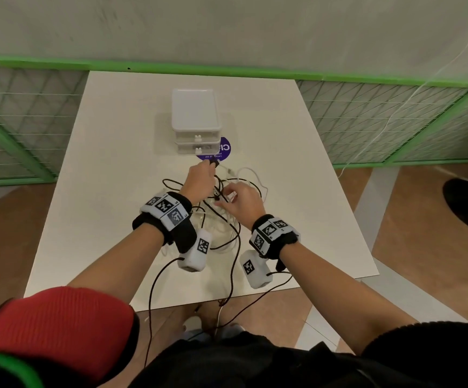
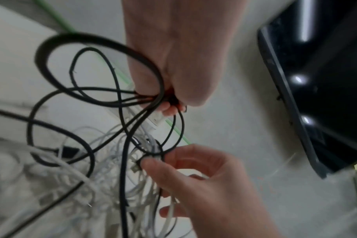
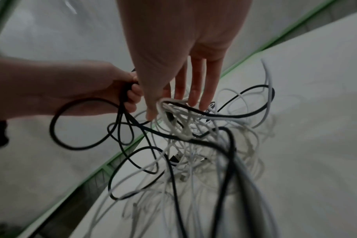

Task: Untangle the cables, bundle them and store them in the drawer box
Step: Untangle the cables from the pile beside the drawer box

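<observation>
Fingers of the left hand point(image 1: 199, 180) are curled tight round several loops of black cable point(image 2: 100, 72), gathered in the fist above a white table point(image 1: 109, 169); the wrist view shows the strands pinched between fingertips and palm. Just beside it, the right hand point(image 1: 242, 201) pinches a knot of white cables point(image 3: 173, 116) between thumb and forefinger, with its other three fingers point(image 3: 196, 87) held straight and slightly apart over the tangle. A black strand crosses the white knot at the right fingertips. Below and between both hands, the rest of the tangle point(image 1: 224, 219) of black and white leads lies spread on the table, some loops lifted off the surface towards the hands and some black strands trailing over the near edge. The drawer box point(image 1: 195, 121), a white two-tier unit with both drawers closed, stands further back on the table, apart from the cables, partly covering a purple round sticker point(image 1: 223, 152). Both wrists carry black bands point(image 1: 168, 217) with printed markers and white camera housings. A green-framed mesh fence point(image 1: 395, 113) runs behind the table.
</observation>
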Tool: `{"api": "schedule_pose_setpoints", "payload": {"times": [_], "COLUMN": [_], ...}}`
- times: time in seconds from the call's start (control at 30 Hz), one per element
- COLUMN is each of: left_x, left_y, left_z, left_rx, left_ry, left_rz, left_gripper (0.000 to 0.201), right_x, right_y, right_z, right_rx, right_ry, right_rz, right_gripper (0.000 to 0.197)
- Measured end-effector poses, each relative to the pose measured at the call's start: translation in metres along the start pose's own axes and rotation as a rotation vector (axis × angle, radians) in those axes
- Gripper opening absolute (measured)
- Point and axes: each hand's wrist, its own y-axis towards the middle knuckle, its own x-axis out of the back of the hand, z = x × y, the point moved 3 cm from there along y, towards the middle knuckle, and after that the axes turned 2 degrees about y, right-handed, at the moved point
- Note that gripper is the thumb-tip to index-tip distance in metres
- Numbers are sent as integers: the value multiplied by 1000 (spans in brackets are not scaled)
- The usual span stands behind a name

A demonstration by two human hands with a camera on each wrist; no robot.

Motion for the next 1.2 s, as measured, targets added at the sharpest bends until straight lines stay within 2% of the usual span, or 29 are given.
{"api": "schedule_pose_setpoints", "payload": {"times": [0.07,0.23,0.37,0.5,0.63,0.7,0.8,0.9,1.0,1.1,1.2], "left_x": [-2,4,7,17,17,18,23,27,27,25,23], "left_y": [1,2,6,7,0,2,5,4,3,-3,-8], "left_z": [-1,6,10,16,11,10,4,-5,-6,-3,3], "left_rx": [20,48,70,40,-47,-40,-76,-124,-147,-134,-92], "left_ry": [-45,-70,-114,-184,-177,-194,-209,-223,-170,-145,-154], "left_rz": [12,-126,-198,-237,-245,-228,-195,-226,-190,-169,-188], "left_gripper": [34,32,32,32,30,31,30,22,22,27,31], "right_x": [2,5,8,5,6,6,3,-5,3,22,46], "right_y": [1,-6,-9,-8,-2,-2,-2,6,27,48,49], "right_z": [1,4,0,-18,-15,-13,-10,-11,-18,-14,1], "right_rx": [16,192,330,270,227,206,190,165,33,-55,-24], "right_ry": [-34,-57,-44,-77,-254,-244,-174,-339,-357,-199,-93], "right_rz": [-58,-166,-220,-24,121,82,-20,57,105,115,-4], "right_gripper": [21,10,17,24,19,18,36,45,38,31,25]}}
